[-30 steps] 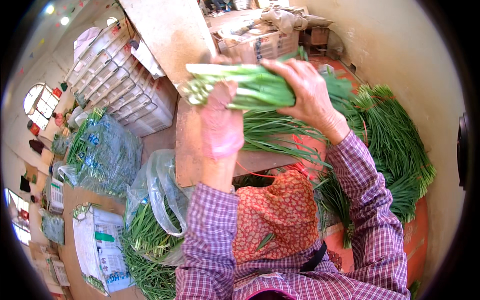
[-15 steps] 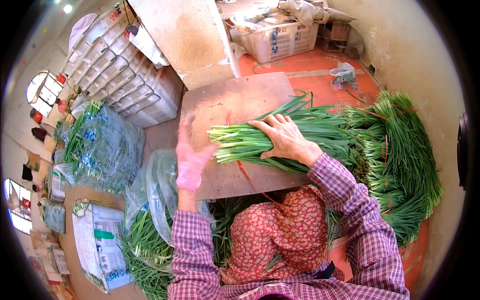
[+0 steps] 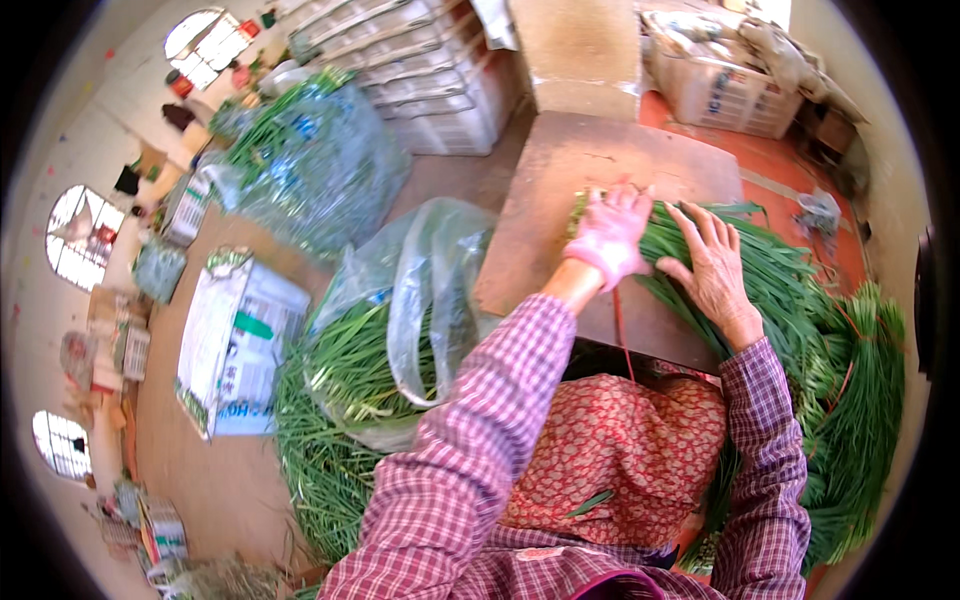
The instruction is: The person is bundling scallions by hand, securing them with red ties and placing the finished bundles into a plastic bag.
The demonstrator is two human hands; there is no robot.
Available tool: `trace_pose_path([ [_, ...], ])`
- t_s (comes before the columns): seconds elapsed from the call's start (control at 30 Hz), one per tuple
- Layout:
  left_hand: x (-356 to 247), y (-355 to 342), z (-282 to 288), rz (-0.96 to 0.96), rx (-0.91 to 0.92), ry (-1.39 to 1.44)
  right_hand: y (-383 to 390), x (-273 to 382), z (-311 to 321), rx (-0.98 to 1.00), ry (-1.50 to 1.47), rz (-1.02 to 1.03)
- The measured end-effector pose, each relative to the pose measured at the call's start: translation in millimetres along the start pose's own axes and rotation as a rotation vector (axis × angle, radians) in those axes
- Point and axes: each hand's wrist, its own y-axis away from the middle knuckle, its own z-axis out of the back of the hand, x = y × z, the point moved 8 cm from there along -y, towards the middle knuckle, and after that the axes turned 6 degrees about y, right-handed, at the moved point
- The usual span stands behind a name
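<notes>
On a brown board lies a bunch of long green chives, its pale stem ends toward the left. My left hand, in a pink glove, rests across the stem ends with its fingers stretched out. My bare right hand lies over the leaves to its right, fingers spread and thumb apart. A red tie hangs from under the bunch over the board's near edge; the rest of it is hidden beneath the bunch and my left hand.
Tied bunches of chives are piled at the right. On the left stand an opened plastic bag of chives, a fuller bag and a white-blue box. White crates are stacked behind; a filled basket stands far right.
My head view has swung left. My left hand has come from beside the stem ends onto them. My right hand now lies farther along the leaves, fingers spread.
</notes>
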Motion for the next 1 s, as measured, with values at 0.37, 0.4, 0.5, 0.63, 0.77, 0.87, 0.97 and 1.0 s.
trace_pose_path([
  [0.37,40,160,50,-0.004,-0.558,0.423,26,13,-8,-0.028,0.043,0.033],
  [0.4,61,189,57,0.069,-0.608,0.476,26,15,-2,-0.025,0.046,0.046],
  [0.5,168,285,36,0.436,-0.809,0.53,30,21,-5,0.02,0.052,0.092],
  [0.63,279,358,-14,0.747,-0.678,0.271,29,16,6,0.026,0.032,0.068],
  [0.77,310,375,-52,0.742,-0.501,0.065,16,54,27,-0.014,-0.071,0.05],
  [0.87,312,366,-51,0.734,-0.426,0.109,7,113,55,-0.013,-0.171,0.162],
  [0.97,303,380,-33,0.7,-0.42,0.151,4,176,51,0.174,-0.495,0.259],
  [1.0,297,389,-18,0.681,-0.504,0.226,3,193,38,0.316,-0.597,0.244],
])
